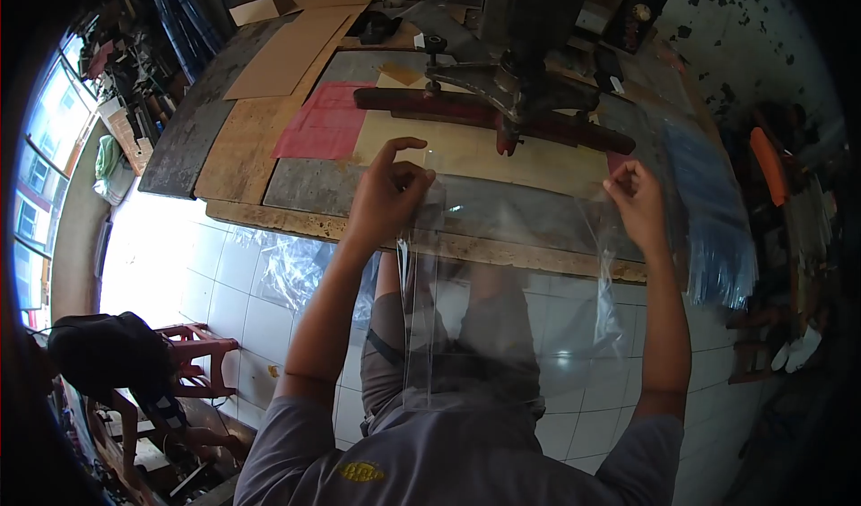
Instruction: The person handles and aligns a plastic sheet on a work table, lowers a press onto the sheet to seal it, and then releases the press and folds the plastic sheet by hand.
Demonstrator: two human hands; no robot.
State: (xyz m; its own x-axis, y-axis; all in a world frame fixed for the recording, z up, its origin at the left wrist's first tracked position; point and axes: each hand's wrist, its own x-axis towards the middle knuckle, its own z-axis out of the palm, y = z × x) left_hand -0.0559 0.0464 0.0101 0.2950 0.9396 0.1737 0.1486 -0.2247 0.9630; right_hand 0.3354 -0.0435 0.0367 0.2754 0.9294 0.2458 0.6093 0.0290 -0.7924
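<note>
A clear plastic sheet [511, 300] hangs between my hands, over the front edge of the workbench and down in front of my lap. My left hand [390, 192] pinches its upper left corner between thumb and fingers. On the other side, my right hand [635, 203] grips the upper right edge with closed fingertips. Just beyond both hands stands a dark press machine [511, 85] with a long reddish-brown bar [439, 112]. Under the bar lie a yellowish sheet [475, 152] and a pink sheet [323, 121].
Bluish clear plastic sheets [713, 210] hang over the bench's right end. Brown cardboard [291, 53] lies on the left of the workbench [242, 161]. More clear plastic [309, 268] is on the tiled floor below. At lower left, another person [117, 363] is near a red stool [202, 358].
</note>
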